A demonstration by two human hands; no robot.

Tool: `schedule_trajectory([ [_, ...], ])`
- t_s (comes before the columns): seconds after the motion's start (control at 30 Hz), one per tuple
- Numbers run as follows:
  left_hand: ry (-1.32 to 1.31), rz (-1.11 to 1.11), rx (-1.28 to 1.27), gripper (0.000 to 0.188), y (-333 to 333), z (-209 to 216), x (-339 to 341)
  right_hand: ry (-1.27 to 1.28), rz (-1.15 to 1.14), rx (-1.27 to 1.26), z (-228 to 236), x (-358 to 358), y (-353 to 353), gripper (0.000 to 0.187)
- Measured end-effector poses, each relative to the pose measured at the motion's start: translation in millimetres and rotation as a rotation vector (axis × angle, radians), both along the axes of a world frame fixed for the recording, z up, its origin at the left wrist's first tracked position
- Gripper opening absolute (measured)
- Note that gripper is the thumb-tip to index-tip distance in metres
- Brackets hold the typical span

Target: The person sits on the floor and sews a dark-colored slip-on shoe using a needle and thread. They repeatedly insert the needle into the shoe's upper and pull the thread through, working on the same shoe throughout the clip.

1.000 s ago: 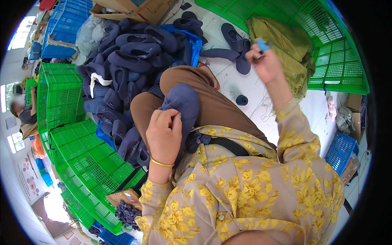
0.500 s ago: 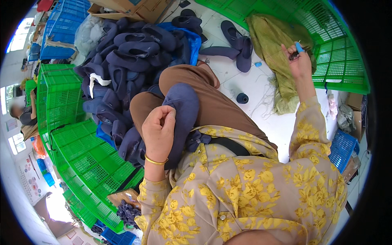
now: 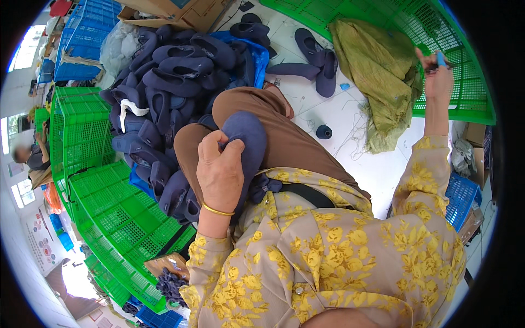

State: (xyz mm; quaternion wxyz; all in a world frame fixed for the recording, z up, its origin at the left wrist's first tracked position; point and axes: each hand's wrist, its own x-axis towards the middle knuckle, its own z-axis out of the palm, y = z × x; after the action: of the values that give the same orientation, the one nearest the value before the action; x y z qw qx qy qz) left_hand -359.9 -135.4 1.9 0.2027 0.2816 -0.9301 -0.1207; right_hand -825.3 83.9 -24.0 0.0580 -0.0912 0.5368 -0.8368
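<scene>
Two hands, one head view: left hand (image 3: 220, 172) closed on a navy shoe (image 3: 249, 134), thumb and fingers pinching the fabric along its left edge; the shoe itself lying across the brown trousers (image 3: 240, 103), rounded end toward the knee edge of the lap. Right hand (image 3: 437, 83) raised well apart, in front of the green crate (image 3: 465, 105), above its lower edge; fingers curled around a small dark tool (image 3: 433, 68), blue cover (image 3: 441, 59) on one finger. Too blurred to tell the tool's kind; any thread between the hands too fine to make out. On the white floor (image 3: 342, 109), beyond the lap's right edge, a dark spool (image 3: 324, 132) near loose threads (image 3: 353, 136); beyond the lap's left edge, a pile of navy shoes (image 3: 178, 68). Possible trouble: slipping of the shoe off the knee edge, from a slack left pinch; bumped knuckles, from a wide right-arm sweep against the crate; nicked fabric, from careless handling of the tool, if sharp.
</scene>
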Motion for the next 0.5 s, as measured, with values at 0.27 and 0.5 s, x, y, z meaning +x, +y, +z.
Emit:
schedule_trajectory([
  [0.27,0.148,0.115,0.298,0.002,-4,-12,13,0.424,0.216,0.934,-1,125,-58,0.039],
  [0.5,0.202,0.326,1.024,0.009,-9,-9,19,0.904,1.058,0.794,-2,284,-122,0.022],
])
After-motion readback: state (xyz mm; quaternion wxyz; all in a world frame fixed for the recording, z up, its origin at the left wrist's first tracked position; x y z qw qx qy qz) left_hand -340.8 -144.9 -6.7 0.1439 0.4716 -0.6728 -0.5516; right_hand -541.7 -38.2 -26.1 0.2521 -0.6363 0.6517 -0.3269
